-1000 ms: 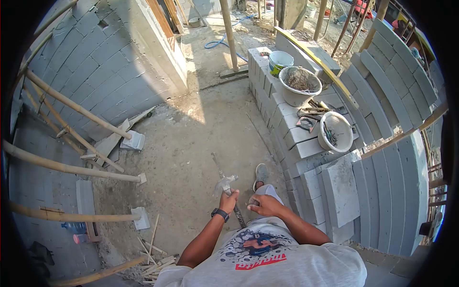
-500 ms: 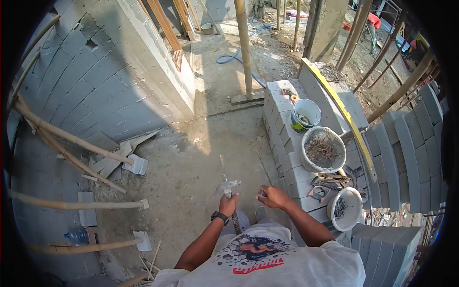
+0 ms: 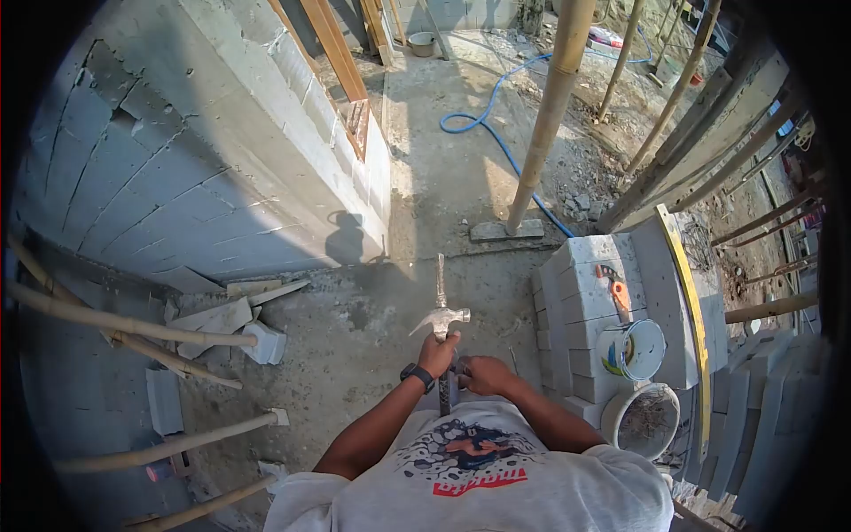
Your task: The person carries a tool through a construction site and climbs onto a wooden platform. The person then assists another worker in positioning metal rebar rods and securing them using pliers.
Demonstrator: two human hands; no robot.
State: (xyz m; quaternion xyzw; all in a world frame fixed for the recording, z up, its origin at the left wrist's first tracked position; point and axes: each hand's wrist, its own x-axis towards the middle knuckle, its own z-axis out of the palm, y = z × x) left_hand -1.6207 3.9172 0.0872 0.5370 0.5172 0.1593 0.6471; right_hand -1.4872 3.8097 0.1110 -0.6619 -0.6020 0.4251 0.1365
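Note:
My left hand [image 3: 435, 354] is closed round a claw hammer [image 3: 442, 319], just below its metal head, in front of my shirt. A thin tool-like bar [image 3: 441, 275] points forward from the same grip, and the dark handle runs back towards my body. Close beside it on the right, my right hand [image 3: 483, 374] is closed, fingers curled near the hammer's handle; something small and dark shows at its fingertips, too unclear to name. A watch [image 3: 417, 378] sits on my left wrist.
Stacked blocks [image 3: 587, 288] at the right hold an orange-handled tool [image 3: 618, 293], a paint bucket [image 3: 640, 349], a bucket of scraps [image 3: 645, 421] and a yellow level [image 3: 689, 310]. Bamboo poles [image 3: 551, 115] stand ahead and lean at left. A blue hose [image 3: 505, 146] crosses the ground.
The view has moved forward towards the doorway, and the block stack has shifted right and down. My right hand has come closer to the hammer's handle. The hammer remains in my left hand.

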